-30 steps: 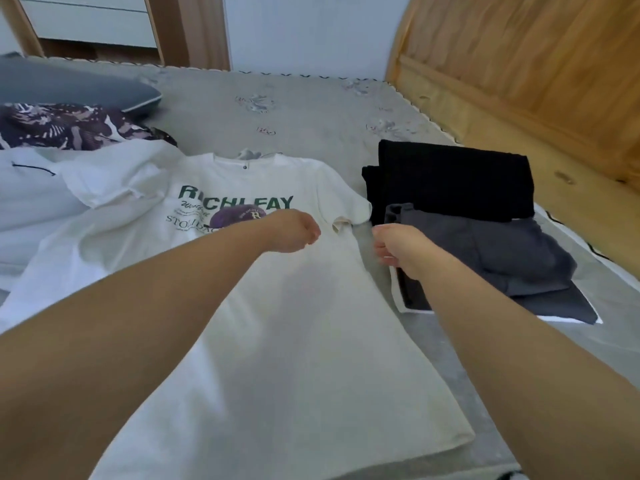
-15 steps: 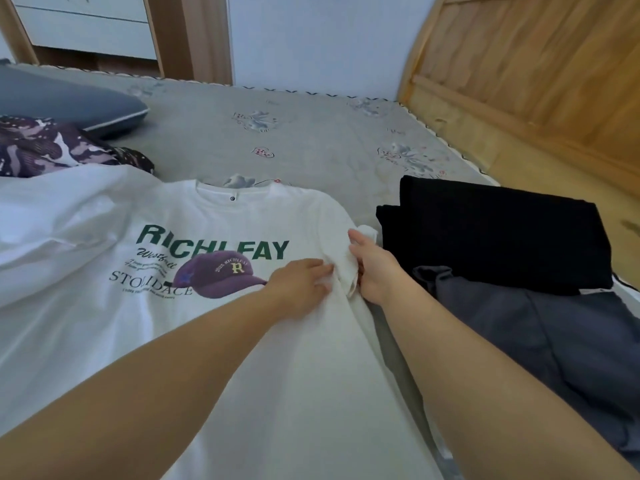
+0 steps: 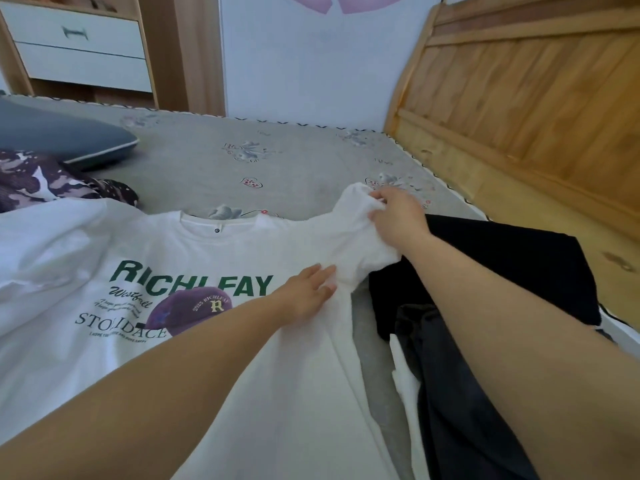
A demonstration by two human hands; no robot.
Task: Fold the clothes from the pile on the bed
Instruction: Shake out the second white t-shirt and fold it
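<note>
A: What is seen nearest, taking the white cotton T-shirt with the green lettering and purple cap print as the landmark?

B: The shirt is laid flat, print up, across the grey patterned mattress, its hem towards the wearer of the camera. Just right of its side edge, a folded dark grey garment is stacked, with a folded black garment beyond it; these are judged to be finished pieces set aside.

A: And how is the shirt held?

B: The left hand is pressed flat on the chest right of the print, fingers straight and nothing gripped, probably so that the body is pinned while the sleeve is worked. The right hand is closed round the shirt's right sleeve, the cloth bunched in curled fingers and lifted off the mattress. The sleeve is judged to be about to be folded inwards over the body.

A: What lies left of the shirt and beyond it?

B: More white cloth is heaped against its left side, presumably the unfolded pile. Behind that, a purple-and-white patterned fabric and a blue-grey pillow are seen. Farthest off, beyond the collar, a white drawer unit and a wooden headboard are placed.
</note>
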